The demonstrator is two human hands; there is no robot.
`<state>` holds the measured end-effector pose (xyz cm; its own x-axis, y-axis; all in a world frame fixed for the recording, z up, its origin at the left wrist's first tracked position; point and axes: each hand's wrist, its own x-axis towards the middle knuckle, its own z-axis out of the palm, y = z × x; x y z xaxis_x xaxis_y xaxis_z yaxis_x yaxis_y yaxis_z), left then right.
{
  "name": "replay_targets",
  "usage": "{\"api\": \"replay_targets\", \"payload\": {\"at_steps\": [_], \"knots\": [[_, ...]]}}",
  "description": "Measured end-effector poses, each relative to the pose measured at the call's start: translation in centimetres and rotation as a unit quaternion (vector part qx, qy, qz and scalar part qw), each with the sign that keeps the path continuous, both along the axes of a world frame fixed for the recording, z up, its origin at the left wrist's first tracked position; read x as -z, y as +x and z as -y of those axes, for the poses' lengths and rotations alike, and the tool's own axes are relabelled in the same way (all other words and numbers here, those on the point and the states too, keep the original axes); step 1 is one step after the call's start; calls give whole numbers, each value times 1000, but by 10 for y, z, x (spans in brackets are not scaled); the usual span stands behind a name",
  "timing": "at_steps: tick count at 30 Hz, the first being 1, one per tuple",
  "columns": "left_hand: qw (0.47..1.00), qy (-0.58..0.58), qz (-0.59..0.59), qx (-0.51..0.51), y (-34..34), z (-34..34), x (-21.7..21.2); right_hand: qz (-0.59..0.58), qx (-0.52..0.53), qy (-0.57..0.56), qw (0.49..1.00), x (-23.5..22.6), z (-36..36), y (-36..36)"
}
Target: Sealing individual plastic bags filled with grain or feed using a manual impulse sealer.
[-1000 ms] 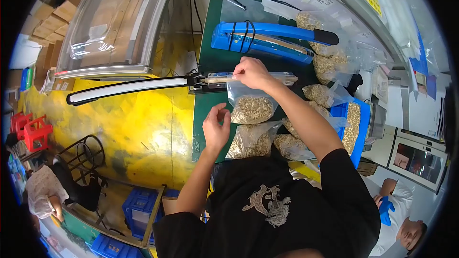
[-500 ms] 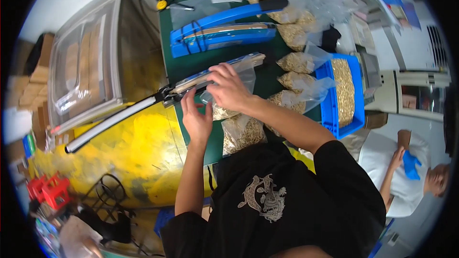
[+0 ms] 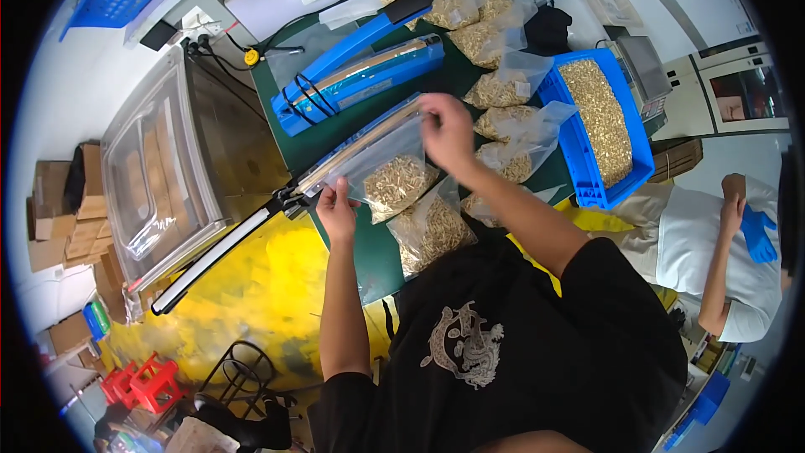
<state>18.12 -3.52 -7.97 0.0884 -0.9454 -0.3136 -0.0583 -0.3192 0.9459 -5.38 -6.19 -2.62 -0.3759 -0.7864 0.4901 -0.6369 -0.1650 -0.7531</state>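
Note:
A clear plastic bag [image 3: 394, 187], partly filled with tan chopped dried pieces, lies on the green table with its mouth along the bar of a hand sealer [image 3: 359, 148]. The sealer's long arm [image 3: 222, 257] is swung up and away to the left. At the bag's left corner my left hand [image 3: 338, 211] pinches the plastic between thumb and fingers. My right hand [image 3: 449, 136], slightly blurred, has its fingers curled on the bag's right corner. Nearer my body stands another filled bag [image 3: 434, 233]. Beyond lies a second, blue sealer [image 3: 360, 75] with a cable wound round it.
Several filled bags [image 3: 497, 88] line the table's right and far sides. A blue crate [image 3: 597, 193] of the same loose pieces stands at the right. A machine with a clear lid [image 3: 159, 138] is at the left. Another person [image 3: 713, 231] with a blue glove stands at the right.
My hands have moved apart along the bag's mouth, the right one to the right end of the sealer bar. The bag now lies spread between them. The view has also shifted.

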Motion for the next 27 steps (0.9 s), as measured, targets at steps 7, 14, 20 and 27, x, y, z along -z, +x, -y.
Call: {"api": "replay_targets", "payload": {"at_steps": [7,14,20,27], "knots": [[996,11,-59,-65,-2,-1,3,363,-135,414,824,33,2,-25],[992,57,-78,-77,-13,2,6,497,-104,428,747,50,6,-32],[998,-36,-11,-48,4,-19,5,337,-152,358,858,61,-8,-3],[984,-171,21,47,-51,-36,-118,288,-183,144,929,-56,-89,-64]]}}
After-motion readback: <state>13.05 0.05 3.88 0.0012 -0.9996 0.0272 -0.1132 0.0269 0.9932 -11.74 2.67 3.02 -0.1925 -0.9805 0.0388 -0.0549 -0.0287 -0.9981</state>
